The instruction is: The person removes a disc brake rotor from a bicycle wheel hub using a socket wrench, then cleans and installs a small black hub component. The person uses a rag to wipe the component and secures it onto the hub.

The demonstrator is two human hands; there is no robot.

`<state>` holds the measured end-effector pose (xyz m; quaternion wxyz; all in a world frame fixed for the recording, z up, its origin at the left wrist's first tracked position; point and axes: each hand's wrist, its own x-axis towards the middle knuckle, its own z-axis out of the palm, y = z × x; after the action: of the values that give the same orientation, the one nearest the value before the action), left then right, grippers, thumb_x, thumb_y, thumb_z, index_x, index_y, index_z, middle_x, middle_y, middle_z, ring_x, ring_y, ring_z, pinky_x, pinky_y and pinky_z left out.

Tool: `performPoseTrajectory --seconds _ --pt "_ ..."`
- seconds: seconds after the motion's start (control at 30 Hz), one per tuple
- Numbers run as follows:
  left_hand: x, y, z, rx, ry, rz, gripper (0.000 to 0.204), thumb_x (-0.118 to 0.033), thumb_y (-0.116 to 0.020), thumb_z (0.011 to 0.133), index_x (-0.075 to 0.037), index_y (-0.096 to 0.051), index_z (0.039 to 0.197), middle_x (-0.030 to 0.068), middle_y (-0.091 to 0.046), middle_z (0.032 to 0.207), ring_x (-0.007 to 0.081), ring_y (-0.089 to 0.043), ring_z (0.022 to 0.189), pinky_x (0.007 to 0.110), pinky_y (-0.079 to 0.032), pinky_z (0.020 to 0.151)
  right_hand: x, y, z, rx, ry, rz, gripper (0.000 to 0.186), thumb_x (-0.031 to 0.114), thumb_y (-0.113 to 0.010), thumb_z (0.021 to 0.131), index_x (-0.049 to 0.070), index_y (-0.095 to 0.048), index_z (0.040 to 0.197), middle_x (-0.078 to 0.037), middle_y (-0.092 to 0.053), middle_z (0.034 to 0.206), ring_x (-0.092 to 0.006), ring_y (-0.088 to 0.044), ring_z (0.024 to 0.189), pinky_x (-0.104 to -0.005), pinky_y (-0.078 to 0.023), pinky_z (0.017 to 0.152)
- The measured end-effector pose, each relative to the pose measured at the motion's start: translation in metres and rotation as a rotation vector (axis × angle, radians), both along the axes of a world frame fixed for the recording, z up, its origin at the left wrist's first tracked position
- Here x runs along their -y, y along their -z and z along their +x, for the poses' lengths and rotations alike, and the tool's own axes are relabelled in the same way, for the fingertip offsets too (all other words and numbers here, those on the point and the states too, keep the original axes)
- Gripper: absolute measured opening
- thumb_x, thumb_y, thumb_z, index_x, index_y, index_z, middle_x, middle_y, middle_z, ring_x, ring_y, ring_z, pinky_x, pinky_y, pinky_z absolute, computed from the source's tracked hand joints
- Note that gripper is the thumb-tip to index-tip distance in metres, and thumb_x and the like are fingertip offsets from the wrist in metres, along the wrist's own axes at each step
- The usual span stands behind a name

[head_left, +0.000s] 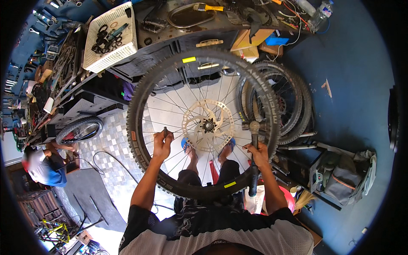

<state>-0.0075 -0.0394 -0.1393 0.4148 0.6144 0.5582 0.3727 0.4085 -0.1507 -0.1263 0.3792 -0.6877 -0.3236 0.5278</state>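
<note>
Wheel Carries Tyre and Rotor; Work Seems Unfinished

The wheel (208, 125) is before the person's legs; its tyre (135, 110) and disc rotor (187, 117) are in place; the hands are apart, the left hand (162, 145) pinching a small dark piece (165, 131), the right hand (258, 154) closed around a hammer-like tool (254, 178); I judge the work midway; how much is left, I cannot tell.

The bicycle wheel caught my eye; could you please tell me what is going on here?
The person's right hand grips a hammer-like tool over the right side of the bicycle wheel. The left hand holds a small dark object, too small to identify, over the left side. The tyre is on, and the brake disc faces the camera.
</note>
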Motion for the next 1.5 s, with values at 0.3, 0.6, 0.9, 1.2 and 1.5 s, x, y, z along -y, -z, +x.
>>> performPoseTrajectory --seconds 0.3,0.6,0.9,1.2,1.5 --pt "-0.030 0.063 0.017 -0.029 0.011 0.028 0.022 -0.010 -0.056 0.094 -0.001 -0.059 0.074 0.0086 -0.059 0.060 0.0193 -0.055 0.050 0.035 -0.045 0.057 -0.025 0.053 0.010 0.145 -0.039 -0.109 0.019 0.018 -0.067 0.089 0.000 -0.074 0.087 -0.005 -0.072 0.075 -0.0113 -0.060 0.064 -0.0286 -0.045 0.060" --pt "-0.070 0.084 0.074 0.015 -0.070 -0.078 0.024 -0.011 -0.052 0.097 0.001 -0.062 0.079 0.0107 -0.066 0.070 0.0184 -0.062 0.066 0.034 -0.049 0.065 -0.085 0.074 0.067 0.119 -0.069 -0.058 0.018 0.015 -0.067 0.090 -0.002 -0.073 0.087 -0.008 -0.076 0.080 -0.0123 -0.063 0.067 -0.0289 -0.050 0.063" --pt "-0.111 0.048 0.087 -0.114 -0.269 -0.144 0.031 -0.030 -0.052 0.108 -0.001 -0.059 0.100 0.0139 -0.067 0.094 0.0235 -0.062 0.087 0.037 -0.048 0.079 -0.146 0.090 0.099 0.010 0.061 -0.184 0.016 0.016 -0.068 0.094 0.000 -0.069 0.095 -0.014 -0.075 0.089 -0.0185 -0.071 0.076 -0.0293 -0.054 0.067" --pt "-0.123 -0.007 0.144 0.674 -0.204 -0.535 0.022 -0.007 -0.050 0.106 -0.002 -0.053 0.127 0.0107 -0.063 0.114 0.0229 -0.066 0.108 0.037 -0.056 0.091 -0.134 0.017 0.094 -0.241 0.266 -0.111 0.014 0.016 -0.067 0.094 0.003 -0.065 0.090 -0.008 -0.064 0.071 -0.0189 -0.063 0.057 -0.0337 -0.050 0.053" --pt "-0.131 -0.006 0.176 0.075 0.041 -0.067 0.025 0.002 -0.070 0.091 -0.003 -0.069 0.115 0.0129 -0.075 0.101 0.0262 -0.072 0.099 0.036 -0.055 0.089 -0.122 -0.025 0.074 -0.218 0.263 -0.019 0.012 0.015 -0.067 0.095 0.004 -0.064 0.091 -0.004 -0.059 0.067 -0.0151 -0.058 0.053 -0.0305 -0.047 0.051"
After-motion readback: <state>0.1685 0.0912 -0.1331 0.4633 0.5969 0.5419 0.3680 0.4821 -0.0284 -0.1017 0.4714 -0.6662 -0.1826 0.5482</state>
